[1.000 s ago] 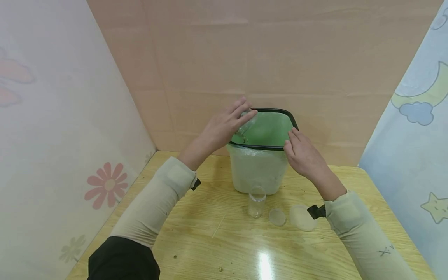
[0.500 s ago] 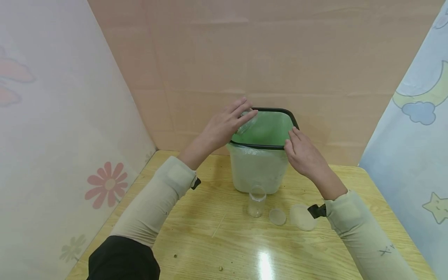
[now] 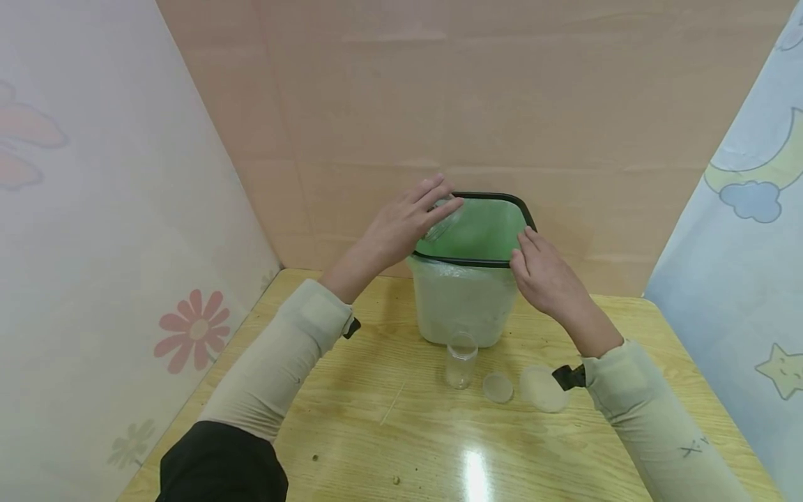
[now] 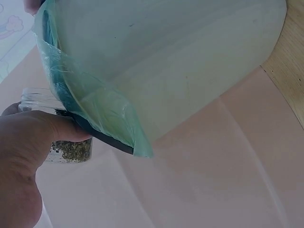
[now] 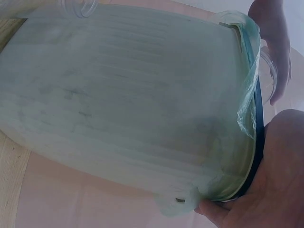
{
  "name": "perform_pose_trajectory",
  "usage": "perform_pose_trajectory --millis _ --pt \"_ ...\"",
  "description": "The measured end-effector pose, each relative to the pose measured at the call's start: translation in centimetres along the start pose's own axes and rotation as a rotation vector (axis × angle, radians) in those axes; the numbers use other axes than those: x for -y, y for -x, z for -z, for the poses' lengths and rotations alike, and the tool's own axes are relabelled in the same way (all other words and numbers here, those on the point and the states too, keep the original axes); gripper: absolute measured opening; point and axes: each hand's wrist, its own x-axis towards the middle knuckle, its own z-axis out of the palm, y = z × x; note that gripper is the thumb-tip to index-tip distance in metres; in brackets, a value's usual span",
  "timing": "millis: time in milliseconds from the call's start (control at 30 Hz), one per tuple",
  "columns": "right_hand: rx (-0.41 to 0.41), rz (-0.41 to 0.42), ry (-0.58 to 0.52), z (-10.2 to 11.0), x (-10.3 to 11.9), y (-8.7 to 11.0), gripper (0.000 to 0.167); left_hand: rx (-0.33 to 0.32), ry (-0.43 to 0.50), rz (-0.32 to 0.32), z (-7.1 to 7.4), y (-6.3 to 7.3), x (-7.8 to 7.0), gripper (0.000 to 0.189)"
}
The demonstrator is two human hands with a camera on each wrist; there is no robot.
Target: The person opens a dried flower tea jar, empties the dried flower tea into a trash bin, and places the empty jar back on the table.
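My left hand (image 3: 404, 219) holds a clear jar (image 3: 442, 226) tilted over the left side of a trash bin (image 3: 464, 307). Dried greenish-brown flakes (image 4: 76, 150) lie inside the jar in the left wrist view, where the thumb crosses its side by the rim. My right hand (image 3: 548, 279) grips the bin's black rim (image 5: 259, 118) at the right corner, its thumb below the rim in the right wrist view. A thin green bag (image 4: 102, 102) lines the bin and folds out over the edge. The bin's floor is hidden.
In front of the bin stands a second clear jar (image 3: 461, 362), upright. To its right lie a small round lid (image 3: 498, 388) and a larger pale disc (image 3: 543, 389). A thin stick (image 3: 392, 403) and a few crumbs (image 3: 396, 480) are on the wooden table (image 3: 351, 446).
One second ago, small bits showed below the jar's mouth inside the bin; now none are visible there. Both hands have kept almost the same place and hold.
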Motion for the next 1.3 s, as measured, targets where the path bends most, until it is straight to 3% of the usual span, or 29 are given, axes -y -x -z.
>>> perform_pose_trajectory --millis 1300 --pt "0.011 -0.003 0.022 -0.26 0.23 -0.19 0.063 0.031 -0.08 -0.051 -0.12 -0.03 -0.08 0.066"
